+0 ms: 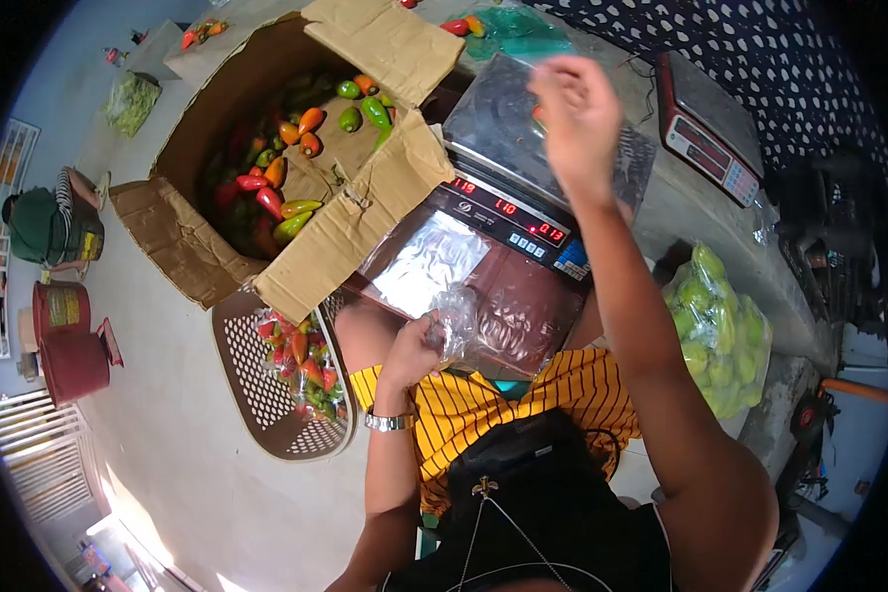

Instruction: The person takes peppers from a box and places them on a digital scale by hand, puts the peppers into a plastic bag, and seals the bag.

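My left hand (414, 347) is closed on a crumpled clear plastic bag (456, 321), just in front of the digital scale's display (508, 210). Over the dark scale pan (493, 109) is my right hand (574, 111), its fingers bent and slightly blurred. A small red-orange bit, perhaps a pepper (539, 113), shows at the edge of that hand; whether it is held or lies on the pan is hidden. The display's last red figure reads 0.13. Clear plastic packaging (434, 252) lies flat on the brown surface before the scale.
An open cardboard box (365, 232) holds red, orange and green peppers (268, 201). Below it stands a plastic basket (257, 395) with bagged peppers (306, 360). On the right are a bag of green produce (715, 335) and a second scale (710, 138). A person (54, 227) is far left.
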Demonstrator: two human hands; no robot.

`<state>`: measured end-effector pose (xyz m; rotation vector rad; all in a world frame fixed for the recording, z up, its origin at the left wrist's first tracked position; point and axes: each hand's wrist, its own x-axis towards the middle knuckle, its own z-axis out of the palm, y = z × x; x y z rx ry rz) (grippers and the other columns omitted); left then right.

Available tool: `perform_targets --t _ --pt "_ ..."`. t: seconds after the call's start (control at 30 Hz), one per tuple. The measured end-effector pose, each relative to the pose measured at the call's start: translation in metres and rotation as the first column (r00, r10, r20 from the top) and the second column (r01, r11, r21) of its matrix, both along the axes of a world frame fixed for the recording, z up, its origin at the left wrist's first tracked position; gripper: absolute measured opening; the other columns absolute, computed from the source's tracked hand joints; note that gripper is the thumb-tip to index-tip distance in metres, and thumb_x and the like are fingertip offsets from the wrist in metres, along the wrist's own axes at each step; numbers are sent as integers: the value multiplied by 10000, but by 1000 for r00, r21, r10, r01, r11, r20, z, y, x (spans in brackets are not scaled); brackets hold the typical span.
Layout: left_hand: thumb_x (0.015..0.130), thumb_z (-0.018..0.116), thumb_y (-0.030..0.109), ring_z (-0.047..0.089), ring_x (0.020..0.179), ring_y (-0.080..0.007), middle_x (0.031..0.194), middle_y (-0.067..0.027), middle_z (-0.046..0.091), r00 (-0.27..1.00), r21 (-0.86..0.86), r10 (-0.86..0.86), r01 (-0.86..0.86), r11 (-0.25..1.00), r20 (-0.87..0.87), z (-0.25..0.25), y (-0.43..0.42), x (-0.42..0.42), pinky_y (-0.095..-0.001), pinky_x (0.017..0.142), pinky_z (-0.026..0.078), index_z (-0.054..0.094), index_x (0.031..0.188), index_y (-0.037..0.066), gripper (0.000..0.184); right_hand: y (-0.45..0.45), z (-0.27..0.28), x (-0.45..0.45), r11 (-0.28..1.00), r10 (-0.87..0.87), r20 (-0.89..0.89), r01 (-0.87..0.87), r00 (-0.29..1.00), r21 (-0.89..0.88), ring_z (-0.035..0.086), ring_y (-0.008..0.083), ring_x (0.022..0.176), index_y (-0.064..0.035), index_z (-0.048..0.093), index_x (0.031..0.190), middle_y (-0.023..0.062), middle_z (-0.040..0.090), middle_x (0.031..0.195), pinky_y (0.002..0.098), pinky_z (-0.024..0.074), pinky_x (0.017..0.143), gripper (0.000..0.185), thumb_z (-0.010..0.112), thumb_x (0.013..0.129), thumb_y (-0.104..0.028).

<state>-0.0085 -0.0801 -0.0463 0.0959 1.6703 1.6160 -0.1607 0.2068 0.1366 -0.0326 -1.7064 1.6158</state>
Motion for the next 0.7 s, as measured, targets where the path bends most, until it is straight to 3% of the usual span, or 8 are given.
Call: perform_targets --t 0.07,0.17,0.27,0.33,0.4,0.43,0.57,0.7 --pt "757 632 -112 564 607 -69 869 0 657 1000 36 8 -9 999 23 0 -3 -2 -226 486 437 606 1363 -5 616 -42 -10 -30 979 101 -37 -93 994 181 685 85 737 -30 688 1030 55 721 829 245 537 641 136 716 959 -142" --pt "786 740 -42 560 616 -37 961 23 677 998 45 12 -15 999 62 9 -4 -5 -190 487 417 636 1323 1 548 -102 -16 -70 837 342 236 -409 910 365 738 223 850 -46 697 1030 123 745 897 347 575 744 214 715 940 -239" --pt "781 740 -49 560 622 -38 951 31 666 997 66 -17 12 998 80 17 -4 -11 -193 501 423 622 1348 -2 581 -142 -42 -129 530 220 586 -599 780 600 661 297 1170 -21 648 1187 198 675 1243 410 523 985 523 714 909 -459" --pt "779 759 -40 556 632 -33 954 26 664 995 139 14 -28 990 98 15 -3 -8 -192 522 425 617 1350 -7 589 -164 -59 -177 405 33 820 -757 572 512 469 373 1414 -73 549 1416 233 540 1472 465 403 1152 602 615 974 -475" --pt "790 769 -30 555 641 -29 959 26 662 993 248 84 -101 963 78 16 3 -9 -189 534 426 615 1353 -6 584 -179 -76 -208 436 -132 878 -768 460 468 423 400 1448 -80 448 1512 225 406 1580 501 375 1175 678 572 996 -500" --pt "753 619 -176 577 883 -37 1114 24 655 989 163 2 -26 986 146 32 -1 -16 -196 715 480 578 1408 6 681 -182 -79 -217 449 -210 893 -772 397 449 399 413 1465 -83 397 1561 221 339 1634 519 361 1186 718 551 1007 -513" --pt "768 555 -166 540 748 -33 970 43 645 998 193 0 -13 981 68 -1 -3 -7 -197 596 422 593 1399 34 663 -176 -111 -221 566 -247 924 -730 293 383 289 463 1514 -132 297 1626 176 -74 1727 573 349 1184 682 496 1046 -432" --pt "770 548 -166 513 652 -46 856 31 615 992 99 -30 18 995 126 2 -4 -10 -219 520 379 591 1395 38 658 -166 -142 -231 465 -273 872 -738 406 489 353 449 1486 -153 250 1643 209 11 1718 504 376 1189 800 581 985 -466"
